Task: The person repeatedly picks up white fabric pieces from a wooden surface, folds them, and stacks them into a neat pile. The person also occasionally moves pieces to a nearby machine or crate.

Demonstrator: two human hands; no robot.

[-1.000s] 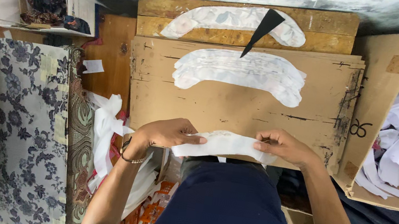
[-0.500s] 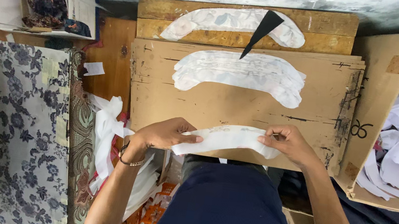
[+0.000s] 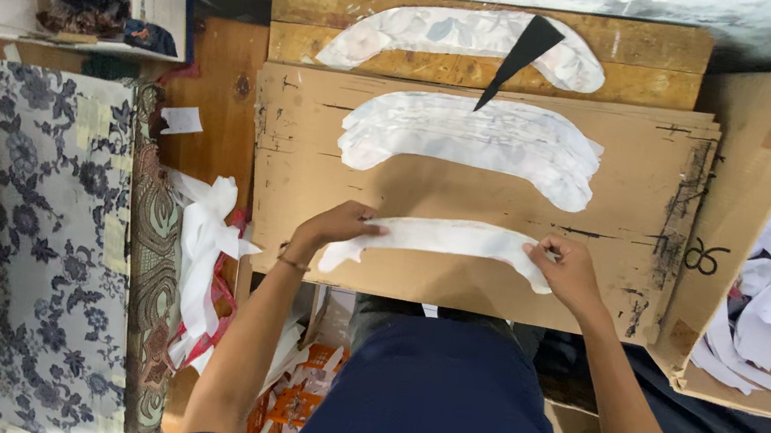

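The left hand (image 3: 336,228) and the right hand (image 3: 565,269) each pinch one end of a curved white fabric piece (image 3: 442,238), stretched flat on the cardboard board (image 3: 455,290). A stack of similar white pieces (image 3: 471,139) lies just beyond it

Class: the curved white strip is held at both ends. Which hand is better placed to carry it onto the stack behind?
Probably the right hand: its grip pinches the strip end, nearer the stack.
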